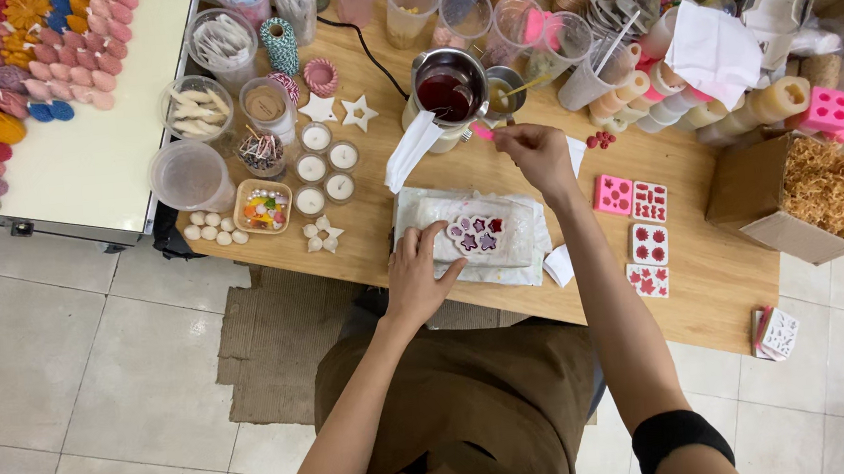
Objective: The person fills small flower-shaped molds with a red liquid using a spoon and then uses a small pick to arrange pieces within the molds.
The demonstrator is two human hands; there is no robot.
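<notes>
The floor at the bottom of the frame was pale tile (pixel 73 395), with a brown mat (pixel 279 338) under the person's brown apron (pixel 456 415). Above it stood a wooden table (pixel 717 284).

The left hand (pixel 415 278) lay flat and loose, fingers spread, pressing the near edge of a small white mold (pixel 479 234) on a plastic sheet (pixel 421 229) in the middle of the frame. The mold's little cups held purple and red shapes.

The right hand (pixel 536 153) was just above it, pinching a thin stick (pixel 516 88) that reached to a small metal cup (pixel 503 88). Beside that cup sat a metal pot (pixel 446 90) full of dark red liquid.

To the right lay pink molds (pixel 630 196) and a cardboard box (pixel 770 200) filled with straw. To the left were four small white candles (pixel 322 175) in round tins and a tray of colored bits (pixel 264 207).

Along the top edge stood many clear cups (pixel 464 8); their tops were cut off, and what was inside was hard to make out. In the upper left, a white table (pixel 104 152) held rows of colored shapes.
</notes>
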